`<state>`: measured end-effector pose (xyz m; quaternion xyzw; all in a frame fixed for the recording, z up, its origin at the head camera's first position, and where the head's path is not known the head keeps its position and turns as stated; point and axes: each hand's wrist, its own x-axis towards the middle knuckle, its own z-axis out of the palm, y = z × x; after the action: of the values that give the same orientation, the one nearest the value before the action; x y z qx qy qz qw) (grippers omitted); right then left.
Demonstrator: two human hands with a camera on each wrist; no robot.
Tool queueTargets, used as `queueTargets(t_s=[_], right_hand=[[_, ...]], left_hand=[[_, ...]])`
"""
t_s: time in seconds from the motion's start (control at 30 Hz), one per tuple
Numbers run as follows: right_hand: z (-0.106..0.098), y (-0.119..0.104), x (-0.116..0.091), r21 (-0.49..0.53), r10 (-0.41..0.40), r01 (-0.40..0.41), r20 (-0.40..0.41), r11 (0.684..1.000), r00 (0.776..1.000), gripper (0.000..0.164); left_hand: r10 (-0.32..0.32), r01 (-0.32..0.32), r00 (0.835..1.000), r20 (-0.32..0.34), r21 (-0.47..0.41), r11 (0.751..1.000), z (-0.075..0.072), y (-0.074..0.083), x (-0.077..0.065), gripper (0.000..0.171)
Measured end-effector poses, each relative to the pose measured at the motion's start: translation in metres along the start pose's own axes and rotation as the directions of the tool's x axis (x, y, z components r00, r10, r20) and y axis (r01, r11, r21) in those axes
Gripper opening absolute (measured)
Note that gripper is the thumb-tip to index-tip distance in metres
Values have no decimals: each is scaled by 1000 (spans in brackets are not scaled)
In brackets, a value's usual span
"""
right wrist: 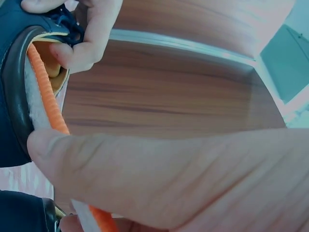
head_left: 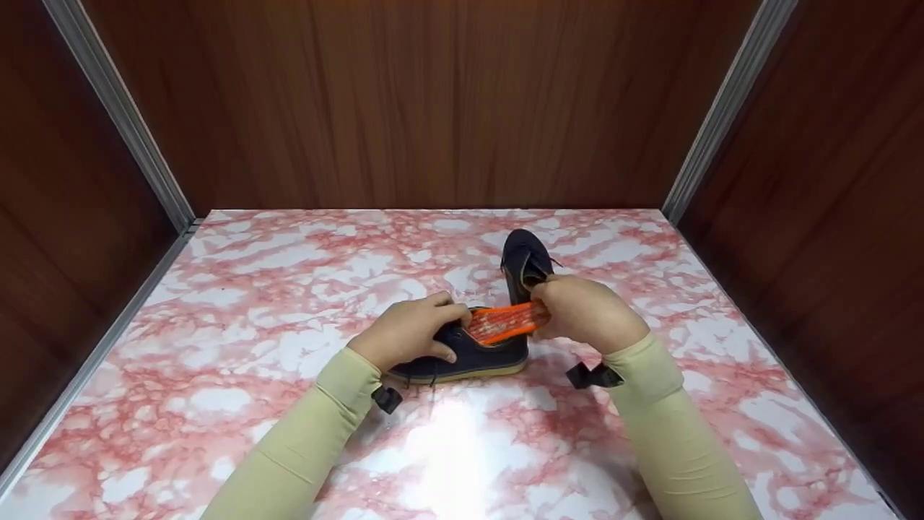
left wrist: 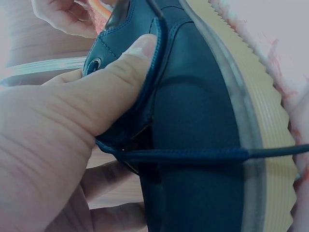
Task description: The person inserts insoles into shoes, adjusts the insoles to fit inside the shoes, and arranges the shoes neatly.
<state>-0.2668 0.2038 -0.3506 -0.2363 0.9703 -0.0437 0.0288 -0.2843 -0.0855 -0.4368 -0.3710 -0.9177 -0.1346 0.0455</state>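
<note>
A dark blue lace-up shoe [head_left: 480, 360] lies on the table with its toe to the left. My left hand [head_left: 411, 332] grips it around the lace opening; in the left wrist view the thumb presses on the shoe's upper [left wrist: 203, 111]. An insole [head_left: 499, 325] with an orange edge and a reddish mottled top sits partly in the shoe's opening. Its outer end is pinched by my right hand [head_left: 590, 312]. From the right wrist, the insole [right wrist: 47, 99] shows a fuzzy white underside, slanting out over the heel collar. The insole's front part is hidden inside the shoe.
A second dark blue shoe [head_left: 523, 254] rests just behind, toe pointing away, partly covered by my right hand. Brown wood-grain panels [head_left: 433, 108] wall the back and both sides of the red-and-white marbled table [head_left: 238, 325].
</note>
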Motion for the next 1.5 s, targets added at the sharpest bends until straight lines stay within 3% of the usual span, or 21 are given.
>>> queueTargets(t_s=[0.33, 0.73, 1.1, 1.5], right_hand=[[3, -4, 0, -84, -59, 54, -57, 995, 997, 33], [-1, 1, 0, 0, -10, 10, 12, 1000, 1000, 23], [2, -7, 0, -83, -49, 44, -59, 996, 997, 36], [-3, 4, -1, 29, 16, -16, 9, 999, 1000, 23]], left_hand=[[12, -12, 1000, -15, 7, 1000, 1, -1, -1, 56], [-3, 3, 1000, -1, 0, 1000, -1, 2, -1, 55], [3, -3, 1000, -18, 7, 1000, 2, -1, 0, 56], [-3, 3, 1000, -4, 7, 1000, 1, 0, 0, 57]])
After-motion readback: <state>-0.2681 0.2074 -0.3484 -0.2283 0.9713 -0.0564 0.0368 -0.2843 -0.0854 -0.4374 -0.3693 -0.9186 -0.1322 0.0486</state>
